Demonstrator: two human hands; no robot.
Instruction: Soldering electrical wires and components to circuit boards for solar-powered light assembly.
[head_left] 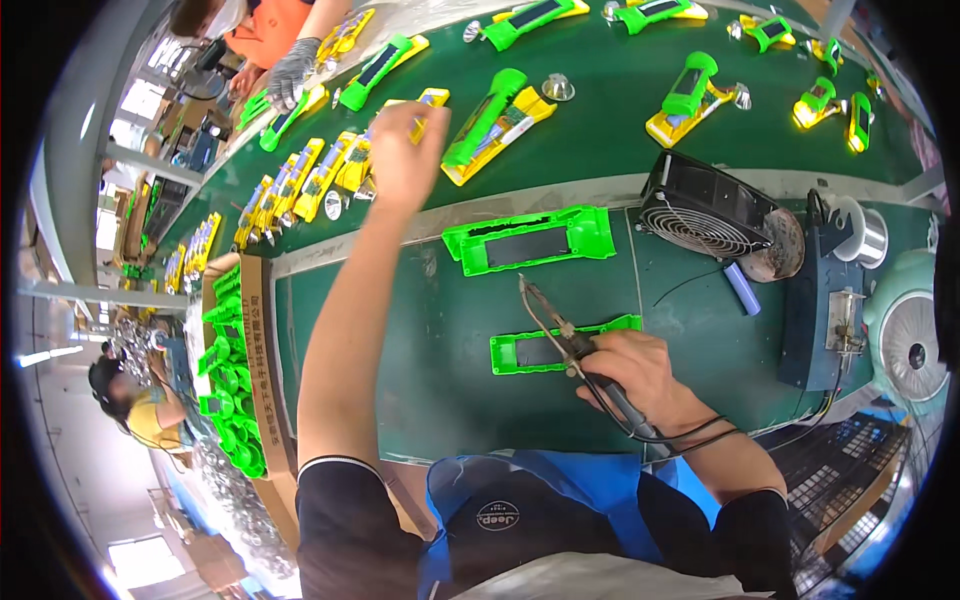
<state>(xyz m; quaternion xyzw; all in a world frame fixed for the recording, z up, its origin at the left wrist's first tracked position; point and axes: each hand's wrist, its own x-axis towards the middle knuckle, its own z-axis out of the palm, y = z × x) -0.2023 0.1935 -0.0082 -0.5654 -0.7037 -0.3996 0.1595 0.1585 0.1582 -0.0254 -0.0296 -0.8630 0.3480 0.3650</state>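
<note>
In the head view, the left hand (403,152) was stretched to the far side of the green work mat, its fingers closed on one end of a yellow and green plastic torch housing (432,101) that lay on the green conveyor belt (600,120) among other such housings. The right hand (640,370) sat near, its fingers wrapped tight round the dark handle of a soldering iron (570,340), the thin metal tip pointing away and to the left, over a flat bright-green plastic shell half (560,345) lying on the mat. A second, larger green shell half (528,240) lay further off, and to the right stood a black square fan (705,205). The housing looked light and stiff — hard moulded plastic, probably a little slick — so a pinch across its narrow sides seemed the safest hold. The iron was rigid, its tip likely hot, and best kept by the handle. The left fingertips were hidden behind the hand, so the exact grip was hard to make out; a cardboard box of green parts (235,380) at the left was bent by the lens.
</note>
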